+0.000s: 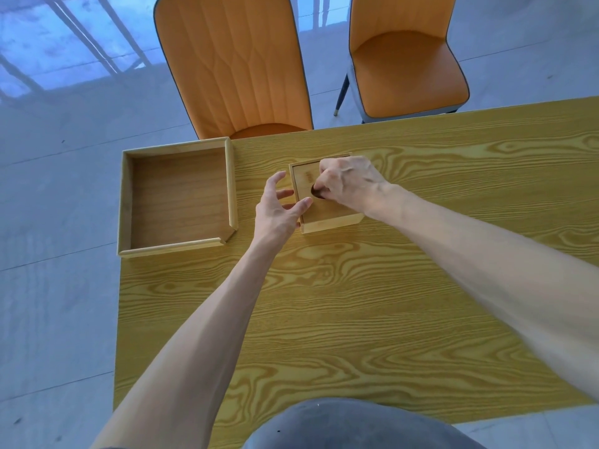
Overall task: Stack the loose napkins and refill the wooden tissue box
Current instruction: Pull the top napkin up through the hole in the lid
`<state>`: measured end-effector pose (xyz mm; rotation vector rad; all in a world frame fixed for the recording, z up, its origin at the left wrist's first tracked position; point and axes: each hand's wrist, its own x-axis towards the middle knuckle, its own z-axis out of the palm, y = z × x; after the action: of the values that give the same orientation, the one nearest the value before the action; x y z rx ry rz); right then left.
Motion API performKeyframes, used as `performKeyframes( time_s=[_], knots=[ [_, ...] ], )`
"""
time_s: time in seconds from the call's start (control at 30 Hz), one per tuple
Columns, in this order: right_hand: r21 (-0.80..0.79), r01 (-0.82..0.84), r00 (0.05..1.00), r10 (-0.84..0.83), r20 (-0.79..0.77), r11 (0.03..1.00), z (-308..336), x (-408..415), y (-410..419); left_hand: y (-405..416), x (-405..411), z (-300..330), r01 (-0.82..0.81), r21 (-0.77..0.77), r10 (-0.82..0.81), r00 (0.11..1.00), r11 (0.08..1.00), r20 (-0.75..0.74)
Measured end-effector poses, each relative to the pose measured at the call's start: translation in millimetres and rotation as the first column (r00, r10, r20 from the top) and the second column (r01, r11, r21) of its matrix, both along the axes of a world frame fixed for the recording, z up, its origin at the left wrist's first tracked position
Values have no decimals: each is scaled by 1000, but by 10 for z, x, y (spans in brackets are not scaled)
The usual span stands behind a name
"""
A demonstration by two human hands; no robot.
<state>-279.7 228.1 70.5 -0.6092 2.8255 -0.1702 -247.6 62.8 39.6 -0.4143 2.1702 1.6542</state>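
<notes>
The small square light-wood tissue box with an oval slot in its lid (327, 202) sits mid-tabletop on the yellow wood-grain tabletop (356, 303), w/ the lid on. The right hand (348, 184) is on top of it, fingertips curled down into the dark slot. Can't tell if that grip has hold of anything, bc the fingers hide the opening. The left hand (278, 209) is at the box's left side, fingers spread wide, thumb tip touching the lid's near-left edge, the other fingers near the side wall; it holds nothing.

To the left, the larger shallow open wooden tray (126, 202) sits at the tabletop's left edge, partly hanging over it, and looks empty. No loose napkins visible anywhere in view. Two orange padded chairs (233, 69) stand beyond the far edge.

Risks, as I judge it:
- Pulling up thru the slot w/o the left hand bracing could lift or skid the whole box instead of freeing the lid.
- A sliding-type lid tugged upward may jam.
- The tray overhangs the edge, so an elbow or forearm nudge could tip it to the floor.
- Napkins out of sight means the refill can't start until they're found.
</notes>
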Motion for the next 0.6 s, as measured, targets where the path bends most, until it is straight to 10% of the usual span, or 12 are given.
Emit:
performKeyframes(
  time_s=[0.6],
  knots=[
    [-297, 57, 988, -96, -119, 953, -74, 244, 199, 15, -1, 24, 2, 6, -2, 1000, 1000, 10]
  ],
)
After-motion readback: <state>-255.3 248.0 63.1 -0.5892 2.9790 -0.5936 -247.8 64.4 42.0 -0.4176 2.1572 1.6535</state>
